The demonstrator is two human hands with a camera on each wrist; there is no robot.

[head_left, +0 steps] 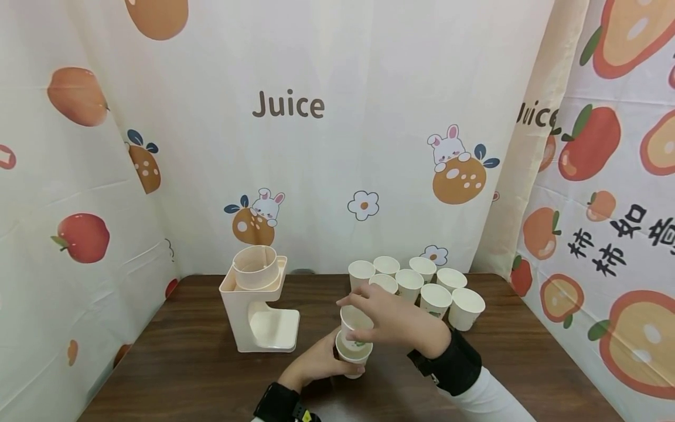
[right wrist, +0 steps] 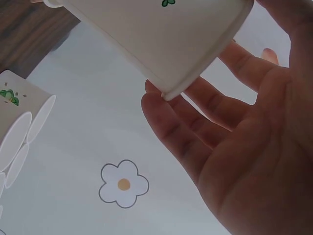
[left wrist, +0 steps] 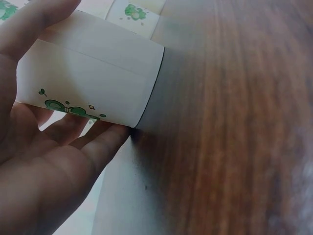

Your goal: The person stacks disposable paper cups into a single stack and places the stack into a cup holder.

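Observation:
My left hand (head_left: 317, 358) grips a white paper cup (left wrist: 93, 63) with a green print, its fingers and thumb wrapped around the side. Just over that cup's mouth, my right hand (head_left: 396, 317) holds a second white paper cup (right wrist: 181, 39) near its rim. In the head view the upper cup's base overlaps the lower cup's opening; how far inside it sits I cannot tell. Behind the right hand stands a group of several paper cups (head_left: 466, 307), mouths up and close together.
To the left on the dark wooden table (head_left: 179, 351) stands a cream-coloured machine (head_left: 239, 319) with a round cup-like top and a flat base tray. A printed curtain (head_left: 316, 158) hangs behind the table, and other curtains hang at both sides.

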